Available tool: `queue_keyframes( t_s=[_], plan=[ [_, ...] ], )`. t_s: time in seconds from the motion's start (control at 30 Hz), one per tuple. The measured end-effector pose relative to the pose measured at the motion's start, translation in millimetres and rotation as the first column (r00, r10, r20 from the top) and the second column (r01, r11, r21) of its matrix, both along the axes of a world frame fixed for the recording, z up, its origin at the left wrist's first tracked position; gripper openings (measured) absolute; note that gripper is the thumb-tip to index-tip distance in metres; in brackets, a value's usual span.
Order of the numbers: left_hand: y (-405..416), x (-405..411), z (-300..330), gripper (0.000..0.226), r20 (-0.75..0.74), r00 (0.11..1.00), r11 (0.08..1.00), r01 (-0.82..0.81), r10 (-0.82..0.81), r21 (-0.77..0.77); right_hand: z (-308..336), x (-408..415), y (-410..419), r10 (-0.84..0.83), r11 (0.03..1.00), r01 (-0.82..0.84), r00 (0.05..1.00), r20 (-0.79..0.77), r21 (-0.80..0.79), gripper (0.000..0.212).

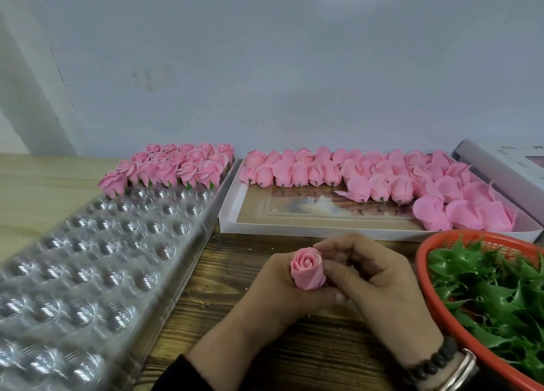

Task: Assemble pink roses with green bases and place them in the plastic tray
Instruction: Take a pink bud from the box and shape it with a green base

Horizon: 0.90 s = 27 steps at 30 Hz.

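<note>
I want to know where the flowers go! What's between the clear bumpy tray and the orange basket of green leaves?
In the head view, both hands, the left hand and right hand, hold one pink rose over the dark wooden table.

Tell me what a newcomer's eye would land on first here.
First, the single pink rose held upright between both hands at centre front. Next, the mass of pink rose heads lying in the white box behind, and the finished roses filling the far end of the clear plastic tray on the left.
</note>
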<state>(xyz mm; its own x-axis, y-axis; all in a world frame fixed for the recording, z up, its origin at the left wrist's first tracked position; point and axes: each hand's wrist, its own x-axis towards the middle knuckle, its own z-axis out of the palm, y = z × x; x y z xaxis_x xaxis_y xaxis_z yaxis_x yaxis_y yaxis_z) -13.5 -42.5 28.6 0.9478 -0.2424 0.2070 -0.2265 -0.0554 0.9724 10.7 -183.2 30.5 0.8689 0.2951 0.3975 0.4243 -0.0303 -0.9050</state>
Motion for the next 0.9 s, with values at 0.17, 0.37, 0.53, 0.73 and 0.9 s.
queue_keyframes(
  t_s=[0.17, 0.37, 0.53, 0.73, 0.9],
  plan=[
    [-2.7, 0.3, -0.9, 0.021, 0.076, 0.992, 0.991, -0.111, 0.105, 0.076, 3.4, -4.5, 3.9, -0.086, 0.996, 0.085, 0.991, 0.099, 0.018, 0.01],
    [-12.1, -0.1, -3.0, 0.02, 0.134, 0.985, 0.967, -0.14, 0.113, 0.214, 0.2, -9.4, 12.9, -0.106, 0.994, 0.106, 0.982, 0.159, 0.007, 0.03],
    [-20.2, 1.4, -8.3, 0.016, 0.249, 0.961, 0.938, -0.192, 0.12, 0.29, -4.3, -9.1, 15.1, -0.077, 0.993, 0.093, 0.979, 0.187, -0.077, 0.034],
    [-24.1, -0.1, -8.4, 0.03, 0.178, 0.975, 0.975, -0.161, 0.133, 0.151, -3.9, -8.4, 13.1, -0.055, 0.978, 0.095, 0.977, 0.207, -0.188, 0.026],
    [-26.1, -1.6, -7.9, 0.025, 0.18, 0.969, 0.981, -0.185, 0.172, 0.063, -2.0, -9.8, 12.5, -0.067, 0.963, 0.094, 0.991, 0.116, -0.254, 0.033]
  ],
)
